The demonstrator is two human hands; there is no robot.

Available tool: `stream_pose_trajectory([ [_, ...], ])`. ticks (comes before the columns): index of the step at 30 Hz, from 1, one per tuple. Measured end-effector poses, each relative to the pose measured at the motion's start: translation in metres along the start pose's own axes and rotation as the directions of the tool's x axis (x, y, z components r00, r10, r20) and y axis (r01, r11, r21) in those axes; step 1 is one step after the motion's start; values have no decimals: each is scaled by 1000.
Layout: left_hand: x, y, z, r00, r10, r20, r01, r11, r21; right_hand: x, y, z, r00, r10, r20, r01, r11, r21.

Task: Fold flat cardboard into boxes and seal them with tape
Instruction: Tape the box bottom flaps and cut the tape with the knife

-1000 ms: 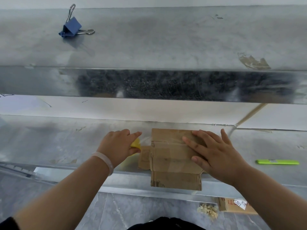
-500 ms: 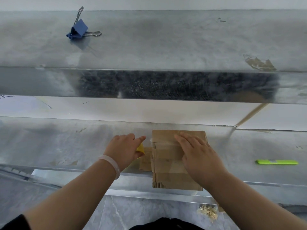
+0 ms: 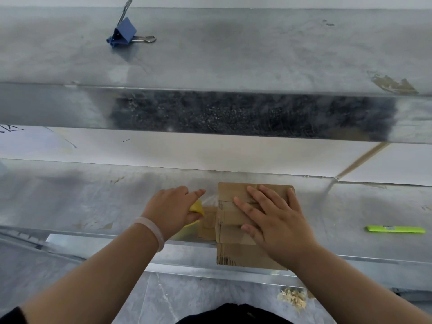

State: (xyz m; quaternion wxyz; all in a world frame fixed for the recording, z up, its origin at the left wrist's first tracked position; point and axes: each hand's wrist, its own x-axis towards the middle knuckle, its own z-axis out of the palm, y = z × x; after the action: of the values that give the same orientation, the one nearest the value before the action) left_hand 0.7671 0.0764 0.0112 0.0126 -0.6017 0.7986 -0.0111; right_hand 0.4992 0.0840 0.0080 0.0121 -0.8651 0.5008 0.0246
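left grip (image 3: pixel 171 210) is curled round a yellow tape dispenser (image 3: pixel 197 206), index finger stretched toward the box, low on the metal worktop (image 3: pixel 208 180) and just beside the box's left wall. a faint clear strip seems to run from the dispenser to that wall, though it is hard to make out. the cardboard box (image 3: pixel 230 191) sits at the near edge of the worktop with its front part hanging over the lip and its top flaps folded down. right grip (image 3: pixel 278 223) lies flat and spread on the top, fingers straight, pressing the flaps and closing on nothing. well apart to the right lies a green marker (image 3: pixel 395 229).

the box is probably empty and light. its corrugated panels should be stiff, but soft along the creases. on smooth metal it would likely slide under the tape's pull, and the overhang could let it tip, so a flat palm over the flap seam looks like the sound hold. for lifting, opposite walls near the corners would carry best. the tape is thin and sticky, so it needs to stay taut or it will wrinkle.
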Motion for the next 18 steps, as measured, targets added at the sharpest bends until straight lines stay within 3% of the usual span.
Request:
stream_pose_trajectory([
  [6, -3, -4, 1, 999, 2, 36, 2, 996, -88, 2, -3, 5, 996, -49, -69, 48, 999, -21],
  [13, -6, -12, 2, 999, 19, -30, -32, 852, -523, 9, -2, -3, 994, -79, -70, 82, 996, 28],
  [18, -6, -14, -2, 998, 50, -26, -56, 888, -457, 5, -2, 0, 995, -79, -59, 81, 996, 24],
])
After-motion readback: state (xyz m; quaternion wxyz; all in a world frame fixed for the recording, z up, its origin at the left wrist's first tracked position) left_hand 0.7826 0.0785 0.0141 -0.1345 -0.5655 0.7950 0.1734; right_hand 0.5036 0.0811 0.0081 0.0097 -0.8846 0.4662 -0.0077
